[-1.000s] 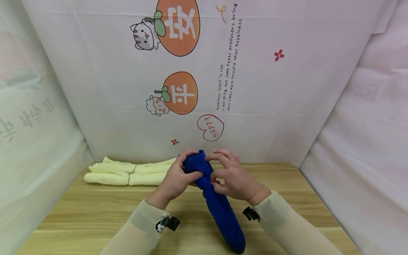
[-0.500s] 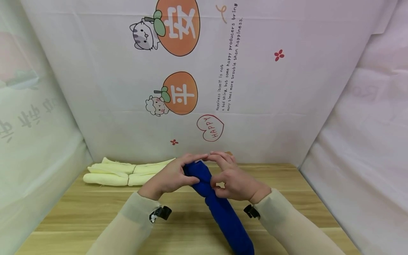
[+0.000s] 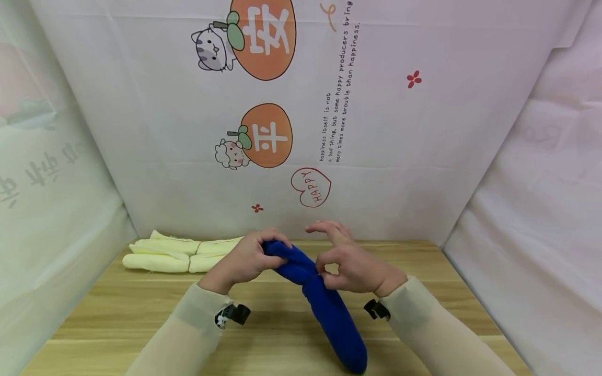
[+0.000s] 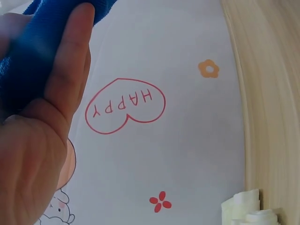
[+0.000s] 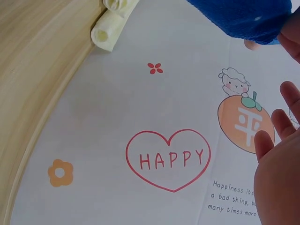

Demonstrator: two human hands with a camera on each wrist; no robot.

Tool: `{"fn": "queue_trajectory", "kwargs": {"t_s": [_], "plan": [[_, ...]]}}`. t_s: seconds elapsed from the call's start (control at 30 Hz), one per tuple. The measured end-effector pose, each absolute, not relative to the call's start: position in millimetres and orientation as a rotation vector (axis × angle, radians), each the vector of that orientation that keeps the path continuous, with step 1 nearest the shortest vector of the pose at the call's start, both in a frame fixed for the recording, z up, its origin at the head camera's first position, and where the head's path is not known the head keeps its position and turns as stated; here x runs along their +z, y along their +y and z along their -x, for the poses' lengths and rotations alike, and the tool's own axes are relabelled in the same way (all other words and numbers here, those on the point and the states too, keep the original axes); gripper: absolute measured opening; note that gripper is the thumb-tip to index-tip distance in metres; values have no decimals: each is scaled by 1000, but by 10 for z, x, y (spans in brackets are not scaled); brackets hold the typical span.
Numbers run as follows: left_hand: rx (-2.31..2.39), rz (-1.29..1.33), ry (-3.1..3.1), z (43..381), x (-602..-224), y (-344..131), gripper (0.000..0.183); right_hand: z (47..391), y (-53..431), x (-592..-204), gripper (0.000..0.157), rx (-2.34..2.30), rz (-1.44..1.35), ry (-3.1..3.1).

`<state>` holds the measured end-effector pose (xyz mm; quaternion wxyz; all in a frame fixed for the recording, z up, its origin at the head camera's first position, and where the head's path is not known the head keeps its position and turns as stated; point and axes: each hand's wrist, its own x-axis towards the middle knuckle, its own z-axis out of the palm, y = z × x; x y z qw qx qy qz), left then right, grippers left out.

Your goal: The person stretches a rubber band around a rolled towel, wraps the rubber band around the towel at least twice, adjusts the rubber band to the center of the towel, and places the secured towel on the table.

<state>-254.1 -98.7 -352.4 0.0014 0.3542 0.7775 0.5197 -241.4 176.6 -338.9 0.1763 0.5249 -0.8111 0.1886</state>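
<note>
A rolled blue towel (image 3: 331,318), narrowed at a waist near its middle, slants over the table in the head view. My left hand (image 3: 244,261) grips its upper end, thumb on the near side and fingers over the far side. At the waist, the thumb and index finger of my right hand (image 3: 355,263) pinch together; whether they hold cloth or a thin tie is too small to tell. The other right fingers stand extended. In the left wrist view the towel (image 4: 35,51) lies against the fingers. The right wrist view catches only part of the towel (image 5: 248,18).
Pale yellow rolled towels (image 3: 162,262), each tied round the middle, lie stacked at the back left of the wooden table (image 3: 117,324). A white printed cloth wall (image 3: 376,130) rises behind the table, with more white cloth at both sides.
My left hand has moved left and slightly down with the towel's upper end, bending the roll more at its waist. The right hand stays at the waist, its upper fingers now apart from the left hand.
</note>
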Motion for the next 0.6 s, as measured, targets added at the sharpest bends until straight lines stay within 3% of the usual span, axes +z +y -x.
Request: {"fn": "queue_trajectory", "kwargs": {"t_s": [0.6], "plan": [[1967, -712, 2315, 2489, -3630, -1239, 18, 2552, 1900, -3402, 25, 648, -1408, -2385]]}}
